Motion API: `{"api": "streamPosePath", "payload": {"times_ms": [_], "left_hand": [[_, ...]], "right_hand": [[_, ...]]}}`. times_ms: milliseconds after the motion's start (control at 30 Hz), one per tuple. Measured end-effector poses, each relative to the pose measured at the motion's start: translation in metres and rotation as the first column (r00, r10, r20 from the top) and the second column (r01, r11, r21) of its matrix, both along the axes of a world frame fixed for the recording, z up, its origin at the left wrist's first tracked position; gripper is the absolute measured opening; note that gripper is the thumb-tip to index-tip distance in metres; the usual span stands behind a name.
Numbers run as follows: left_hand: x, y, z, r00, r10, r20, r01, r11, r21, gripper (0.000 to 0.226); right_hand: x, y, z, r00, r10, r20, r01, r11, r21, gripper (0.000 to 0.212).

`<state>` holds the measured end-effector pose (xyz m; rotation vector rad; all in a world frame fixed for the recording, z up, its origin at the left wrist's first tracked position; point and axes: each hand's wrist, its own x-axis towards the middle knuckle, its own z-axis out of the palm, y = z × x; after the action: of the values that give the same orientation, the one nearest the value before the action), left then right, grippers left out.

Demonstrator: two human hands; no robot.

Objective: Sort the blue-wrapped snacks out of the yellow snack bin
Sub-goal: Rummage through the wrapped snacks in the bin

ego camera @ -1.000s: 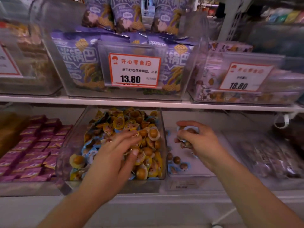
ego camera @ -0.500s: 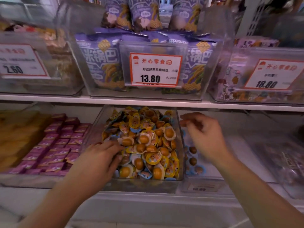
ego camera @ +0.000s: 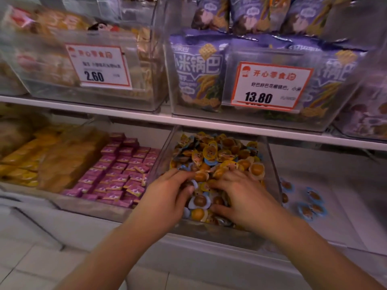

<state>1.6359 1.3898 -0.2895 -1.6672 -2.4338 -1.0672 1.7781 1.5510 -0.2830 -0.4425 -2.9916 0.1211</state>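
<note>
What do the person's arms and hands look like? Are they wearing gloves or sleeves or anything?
No gloves and no sleeves in view. Both forearms are bare all the way to the bottom edge of the picture. The left hand and the right hand are bare too. No watch, bracelet or ring shows on them, though the picture is a little blurry, so something very small could be missed.

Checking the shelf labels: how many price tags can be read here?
2: the 2.60 tag on the upper-left bin, and the 13.80 tag on the purple-bag bin. Others may lie outside the view.
</note>
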Motion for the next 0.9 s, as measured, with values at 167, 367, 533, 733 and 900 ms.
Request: {"api": "streamPosePath", "payload": {"times_ms": [167, 367, 533, 733, 900], "left_hand": [[0.007, -0.001, -0.006, 0.996, -0.080, 0.034, 0.083, 0.992, -0.096, 0.034], [0.010, 0.008, -0.011, 0.999, -0.042, -0.003, 0.042, 0.989, -0.140, 0.036], [0.008, 0.010, -0.012, 0.999, 0.020, 0.031, -0.018, 0.997, -0.071, 0.020], [0.007, 0.012, -0.011, 1.000, -0.005, 0.005, 0.005, 0.998, -0.070, 0.020], [0.016, 0.026, -0.019, 0.989, 0.031, -0.141, -0.067, 0.963, -0.260, 0.061]], "right_hand": [[0.005, 0.009, 0.004, 0.997, -0.067, 0.026, 0.066, 0.997, 0.038, 0.044], [0.007, 0.003, 0.001, 0.996, -0.092, -0.008, 0.092, 0.989, 0.112, 0.038], [0.005, 0.003, 0.004, 0.987, -0.146, -0.071, 0.152, 0.985, 0.085, 0.041], [0.010, 0.009, 0.009, 0.996, -0.066, 0.064, 0.061, 0.994, 0.085, 0.049], [0.012, 0.001, 0.004, 0.994, -0.093, 0.053, 0.083, 0.983, 0.164, 0.052]]}}
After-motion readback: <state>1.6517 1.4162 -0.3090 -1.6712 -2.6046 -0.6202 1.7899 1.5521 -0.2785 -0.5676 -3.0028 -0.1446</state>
